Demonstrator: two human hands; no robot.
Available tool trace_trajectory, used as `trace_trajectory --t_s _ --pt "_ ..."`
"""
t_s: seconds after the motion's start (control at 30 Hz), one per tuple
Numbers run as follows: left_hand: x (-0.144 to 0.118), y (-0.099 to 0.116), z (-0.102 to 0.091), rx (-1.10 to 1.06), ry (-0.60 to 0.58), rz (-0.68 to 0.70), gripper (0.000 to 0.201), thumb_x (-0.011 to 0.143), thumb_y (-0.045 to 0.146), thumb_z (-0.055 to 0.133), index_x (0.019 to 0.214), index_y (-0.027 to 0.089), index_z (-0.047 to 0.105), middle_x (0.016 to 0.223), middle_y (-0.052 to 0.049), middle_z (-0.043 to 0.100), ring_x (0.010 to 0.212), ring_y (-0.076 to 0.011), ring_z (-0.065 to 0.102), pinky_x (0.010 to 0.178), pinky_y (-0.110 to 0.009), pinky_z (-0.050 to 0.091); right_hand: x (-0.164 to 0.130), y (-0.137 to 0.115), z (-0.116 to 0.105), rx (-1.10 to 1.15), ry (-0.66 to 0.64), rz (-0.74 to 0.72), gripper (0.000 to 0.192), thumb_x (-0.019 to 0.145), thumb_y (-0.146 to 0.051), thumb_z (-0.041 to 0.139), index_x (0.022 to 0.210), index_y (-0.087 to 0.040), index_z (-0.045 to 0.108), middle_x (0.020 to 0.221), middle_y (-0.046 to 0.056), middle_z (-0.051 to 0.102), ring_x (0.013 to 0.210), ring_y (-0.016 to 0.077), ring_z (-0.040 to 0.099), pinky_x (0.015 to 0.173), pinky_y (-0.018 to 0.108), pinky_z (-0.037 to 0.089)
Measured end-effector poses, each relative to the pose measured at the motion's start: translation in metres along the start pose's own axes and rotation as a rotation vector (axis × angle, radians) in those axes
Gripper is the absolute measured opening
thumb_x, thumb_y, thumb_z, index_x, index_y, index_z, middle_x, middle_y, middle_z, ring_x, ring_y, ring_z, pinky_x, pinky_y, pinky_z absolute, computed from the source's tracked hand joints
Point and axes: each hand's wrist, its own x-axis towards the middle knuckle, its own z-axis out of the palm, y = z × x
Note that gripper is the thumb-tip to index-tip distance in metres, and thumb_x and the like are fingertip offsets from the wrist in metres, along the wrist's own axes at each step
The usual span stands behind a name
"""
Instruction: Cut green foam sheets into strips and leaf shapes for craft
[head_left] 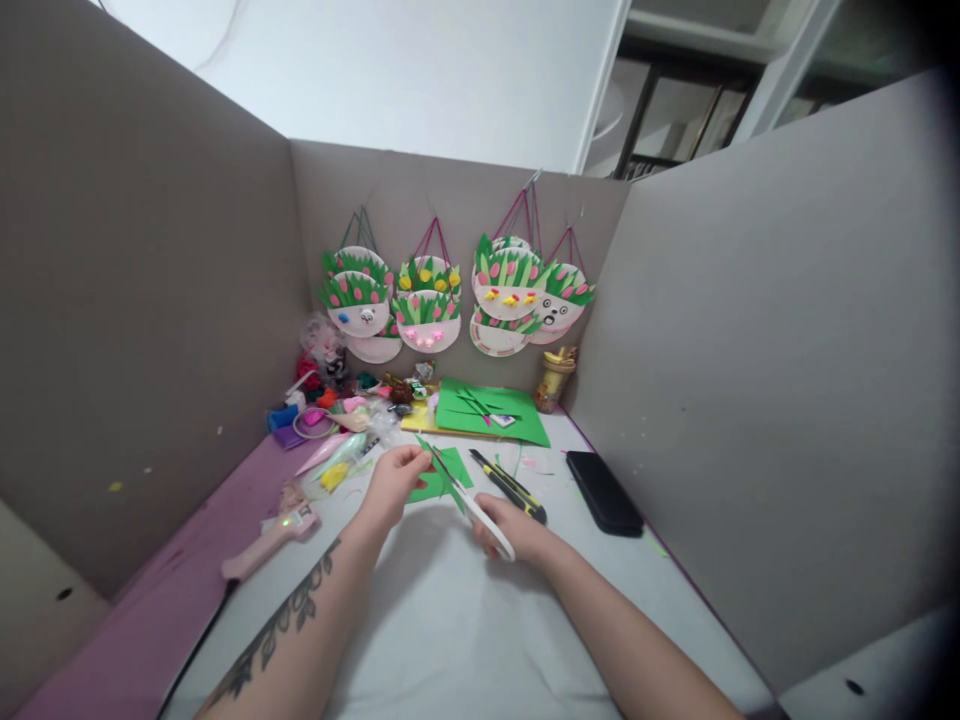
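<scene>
Between the fingertips of my left hand is a narrow strip of green paper, pinched near its upper end. My right hand is closed round the handles of a pair of white-handled scissors. The scissor blades lie along the green strip and point up toward my left fingers; whether they are cutting through it I cannot tell. Below the blades, a green paper sheet rests on the white table cover. Just beyond my right hand lies a yellow and black utility knife.
A black phone-like case lies at right, and a pink glue gun with a cord at left. Larger green sheets with cut strips lie behind. Craft supplies crowd the back left. A tumbler stands by decorated paper-plate baskets on the partition.
</scene>
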Motion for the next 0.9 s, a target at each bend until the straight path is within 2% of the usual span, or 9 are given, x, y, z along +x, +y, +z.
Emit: trace_trajectory --t_s 0.17,0.27,0.33,0.4,0.5,0.57,0.7,0.8,0.9 --pt "0.001 -0.001 0.0 0.001 -0.007 -0.003 0.03 0.059 0.044 0.071 0.062 0.016 0.059 0.066 -0.003 0.063 0.067 -0.0167 0.059 0.055 -0.023 0.041 0.004 0.005 0.001 0.011 0.039 -0.002 0.015 0.066 -0.022 0.057 0.075 -0.02 0.045 0.058 -0.006 0.052 0.043 0.0081 0.045 0.042 0.019 0.031" --pt "0.001 0.0 -0.002 -0.01 0.027 0.006 0.033 0.058 0.046 0.072 0.064 0.016 0.06 0.069 -0.003 0.063 0.07 -0.0173 0.061 0.055 -0.023 0.041 0.012 0.011 -0.003 -0.077 0.266 0.061 0.016 0.068 -0.028 0.06 0.073 -0.02 0.047 0.058 -0.005 0.052 0.048 0.0099 0.047 0.046 0.02 0.033" --pt "0.002 0.0 -0.003 -0.04 0.072 -0.003 0.036 0.056 0.048 0.073 0.067 0.016 0.061 0.07 -0.002 0.062 0.071 -0.0173 0.061 0.055 -0.022 0.04 0.018 0.016 -0.008 -0.258 0.471 0.131 0.022 0.067 -0.034 0.067 0.074 -0.021 0.05 0.064 -0.003 0.055 0.057 0.0134 0.052 0.052 0.023 0.036" --pt "0.004 0.0 -0.004 -0.084 0.112 -0.022 0.038 0.054 0.049 0.074 0.068 0.016 0.06 0.071 -0.002 0.062 0.071 -0.017 0.062 0.055 -0.021 0.039 0.022 0.02 -0.011 -0.456 0.579 0.149 0.028 0.064 -0.038 0.071 0.082 -0.022 0.056 0.079 0.002 0.062 0.072 0.0186 0.057 0.062 0.027 0.039" --pt "0.009 -0.005 -0.006 -0.145 0.128 -0.061 0.041 0.052 0.05 0.075 0.071 0.017 0.058 0.071 0.0 0.061 0.07 -0.0156 0.062 0.054 -0.02 0.037 0.024 0.024 -0.013 -0.605 0.551 0.064 0.036 0.072 -0.04 0.066 0.1 -0.02 0.061 0.103 0.011 0.063 0.094 0.0252 0.058 0.078 0.032 0.041" --pt "0.012 -0.01 -0.006 -0.162 0.117 -0.088 0.042 0.051 0.05 0.074 0.071 0.017 0.056 0.071 0.001 0.059 0.068 -0.0142 0.061 0.053 -0.019 0.036 0.025 0.024 -0.012 -0.627 0.529 0.015 0.035 0.077 -0.039 0.06 0.105 -0.018 0.062 0.109 0.013 0.062 0.1 0.0264 0.056 0.085 0.034 0.04" --pt "0.01 -0.016 0.0 -0.11 0.059 -0.09 0.039 0.054 0.047 0.073 0.068 0.018 0.051 0.067 0.003 0.053 0.065 -0.0114 0.055 0.051 -0.017 0.033 0.023 0.017 -0.009 -0.593 0.62 -0.145 0.021 0.08 -0.031 0.056 0.088 -0.017 0.069 0.103 0.012 0.062 0.103 0.0262 0.053 0.093 0.035 0.035" --pt "0.005 -0.016 0.007 -0.049 -0.037 -0.047 0.037 0.059 0.047 0.071 0.064 0.019 0.048 0.062 0.004 0.049 0.057 -0.0089 0.046 0.05 -0.017 0.031 0.02 0.002 -0.004 -0.31 0.579 -0.262 0.028 0.083 -0.039 0.052 0.08 -0.017 0.07 0.086 0.009 0.062 0.088 0.0224 0.054 0.082 0.032 0.04" --pt "0.001 -0.013 0.01 -0.023 -0.155 0.012 0.038 0.062 0.049 0.069 0.063 0.018 0.048 0.061 0.004 0.048 0.053 -0.0075 0.039 0.05 -0.018 0.029 0.021 -0.019 0.009 -0.007 0.323 -0.198 0.038 0.08 -0.05 0.053 0.079 -0.016 0.07 0.063 0.001 0.053 0.061 0.0147 0.047 0.059 0.026 0.036"
